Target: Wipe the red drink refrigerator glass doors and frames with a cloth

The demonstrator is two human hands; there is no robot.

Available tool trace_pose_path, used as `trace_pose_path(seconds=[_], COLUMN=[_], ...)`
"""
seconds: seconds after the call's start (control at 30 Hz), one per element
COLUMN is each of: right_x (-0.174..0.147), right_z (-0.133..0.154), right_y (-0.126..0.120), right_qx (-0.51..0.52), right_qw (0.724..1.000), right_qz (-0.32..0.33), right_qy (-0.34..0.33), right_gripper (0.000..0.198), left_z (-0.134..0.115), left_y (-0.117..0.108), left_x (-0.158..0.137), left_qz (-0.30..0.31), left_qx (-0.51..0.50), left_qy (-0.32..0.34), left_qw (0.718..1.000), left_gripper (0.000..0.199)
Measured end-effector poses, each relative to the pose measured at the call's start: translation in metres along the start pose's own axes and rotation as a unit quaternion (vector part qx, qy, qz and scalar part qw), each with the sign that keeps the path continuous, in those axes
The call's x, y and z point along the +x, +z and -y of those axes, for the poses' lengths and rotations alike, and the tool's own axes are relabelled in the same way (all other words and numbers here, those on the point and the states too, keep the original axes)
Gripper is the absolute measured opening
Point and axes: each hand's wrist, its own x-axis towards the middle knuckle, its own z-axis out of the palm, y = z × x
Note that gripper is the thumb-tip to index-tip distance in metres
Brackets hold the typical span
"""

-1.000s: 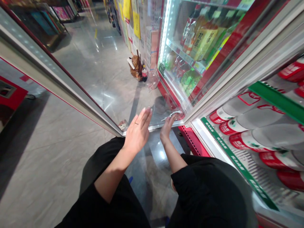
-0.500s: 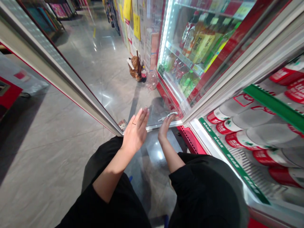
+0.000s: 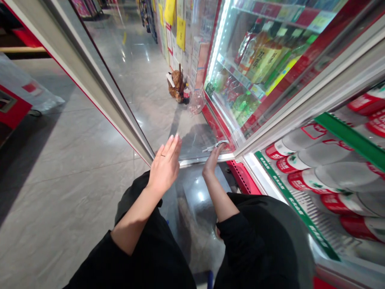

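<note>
My left hand is held flat in front of the lower glass of an open fridge door, fingers stretched out and close together, with a thin ring on one. It holds nothing, and I cannot tell whether it touches the glass. My right hand is near the door's lower hinge-side corner, fingers extended and bent back. A thin white cloth or tissue shows along its fingertips, seemingly pressed against the glass under them. The palm side of that hand is hidden.
On the right, large red-labelled bottles lie behind a green shelf strip. Through the glass I see another drinks fridge, stacked boxes, a brown bundle and a cola bottle on the floor.
My left hand has shifted left, nearer the door's frame edge. My right hand stays by the lower corner with the white cloth. The view has turned slightly left.
</note>
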Motion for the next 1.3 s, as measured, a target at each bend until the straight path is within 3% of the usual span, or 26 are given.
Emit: trace_pose_path(seconds=[0.13,0.27,0.47,0.63,0.73,0.97,1.13,1.3], right_x=[-0.037,-0.034,-0.02,-0.047,-0.047,-0.032,-0.049,-0.039], right_z=[0.012,0.031,0.011,0.002,0.01,0.002,0.005,0.011], right_y=[0.032,0.041,0.023,0.04,0.048,0.035,0.05,0.052], right_qx=[-0.006,0.008,-0.041,-0.05,-0.047,-0.049,-0.044,-0.039], right_qw=[0.996,0.986,0.997,0.991,0.986,0.997,0.994,0.995], right_qz=[0.056,0.024,0.01,0.073,0.066,0.015,0.048,0.022], right_qy=[-0.063,-0.163,-0.065,-0.101,-0.147,-0.059,-0.084,-0.091], right_gripper=[0.079,0.078,0.074,0.078,0.079,0.079,0.077,0.08], left_z=[0.006,0.008,0.003,-0.003,-0.002,0.009,0.024,0.037], left_y=[0.007,0.009,0.01,0.011,0.01,0.003,-0.008,-0.019], left_x=[-0.008,-0.015,-0.02,-0.019,-0.021,-0.025,-0.027,-0.037], left_qz=[-0.008,-0.018,-0.008,0.029,0.026,0.042,0.034,0.023], left_qx=[0.003,0.003,-0.021,-0.04,-0.044,-0.023,-0.021,-0.008], left_qy=[-0.007,-0.03,-0.046,-0.053,-0.064,-0.06,-0.039,-0.019], left_qw=[1.0,0.999,0.999,0.997,0.997,0.997,0.998,1.0], left_gripper=[0.096,0.091,0.083,0.075,0.076,0.068,0.074,0.089])
